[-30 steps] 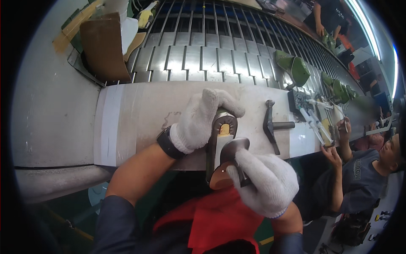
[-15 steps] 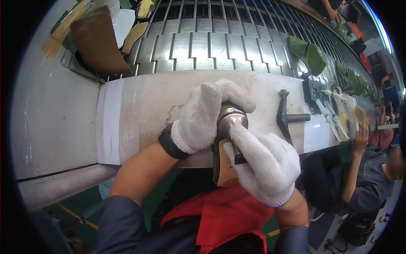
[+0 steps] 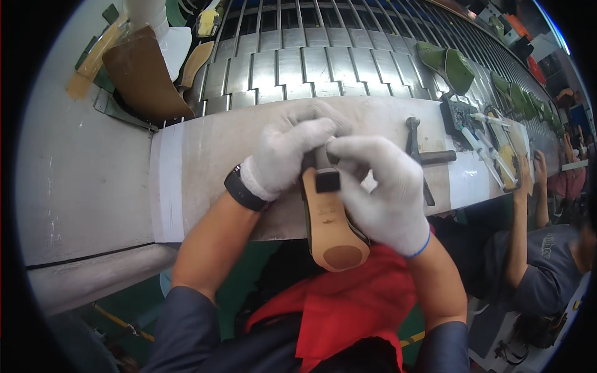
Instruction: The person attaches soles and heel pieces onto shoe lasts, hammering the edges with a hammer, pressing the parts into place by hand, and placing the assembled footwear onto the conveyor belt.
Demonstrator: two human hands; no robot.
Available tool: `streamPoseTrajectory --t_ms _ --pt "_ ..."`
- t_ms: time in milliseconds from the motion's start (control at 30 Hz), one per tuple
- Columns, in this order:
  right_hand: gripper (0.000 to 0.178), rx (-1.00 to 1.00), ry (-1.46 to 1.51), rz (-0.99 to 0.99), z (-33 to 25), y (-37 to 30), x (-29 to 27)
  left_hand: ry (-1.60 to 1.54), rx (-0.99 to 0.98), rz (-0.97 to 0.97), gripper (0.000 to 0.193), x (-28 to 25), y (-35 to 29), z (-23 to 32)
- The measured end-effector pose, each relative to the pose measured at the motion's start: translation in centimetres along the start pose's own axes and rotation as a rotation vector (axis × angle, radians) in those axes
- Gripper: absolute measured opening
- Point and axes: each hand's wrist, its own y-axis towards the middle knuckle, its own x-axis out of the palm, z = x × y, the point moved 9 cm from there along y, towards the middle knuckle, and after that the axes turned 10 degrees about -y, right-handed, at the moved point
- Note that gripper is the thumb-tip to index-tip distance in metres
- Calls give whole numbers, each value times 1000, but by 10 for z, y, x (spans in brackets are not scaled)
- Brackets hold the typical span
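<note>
A heeled shoe point(image 3: 328, 217) is held sole up over the near table edge, with its toe pointing towards me. Its sole is tan, with a darker oval patch near the toe; the heel tip point(image 3: 328, 181) is black. White knitted gloves cover both hands. My left hand point(image 3: 289, 149) is wrapped round the heel end from the left, hiding much of that end. From the right, my right hand point(image 3: 382, 177) has its fingers bent and pinched against the heel, the lower ones blurred along the shoe's side. A hammer point(image 3: 423, 158) lies on the table, right of my right hand.
Farther right are a dark block point(image 3: 459, 115) and several syringes point(image 3: 488, 155). Behind the table runs a slatted metal conveyor point(image 3: 283, 65) with green shoes point(image 3: 451, 67) at its right. Brown curved sheet point(image 3: 137, 74) stands far left. A co-worker point(image 3: 535, 248) sits at the right.
The shoe has turned so that its whole sole and black heel tip show. My right hand has moved up to the heel end, its index finger no longer stretched along the metallic part.
</note>
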Motion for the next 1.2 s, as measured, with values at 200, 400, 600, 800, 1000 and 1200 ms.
streamPoseTrajectory --t_ms 200,400,600,800,1000,1200 --pt "23 812 280 -124 66 -50 -2 106 91 29 36 0 6 8" --pt "32 153 -485 -221 -14 10 -28 109 107 -22 39 31 20 -5" --pt "31 116 -681 -186 -15 7 -20 185 194 -38 39 38 20 1" --pt "24 154 -456 -158 0 -1 -26 277 228 -75 40 34 17 -5" --pt "27 778 201 -418 46 -58 -6 387 282 -79 40 37 14 4" --pt "27 728 48 -422 40 -49 -3 318 252 -19 38 34 13 -2"
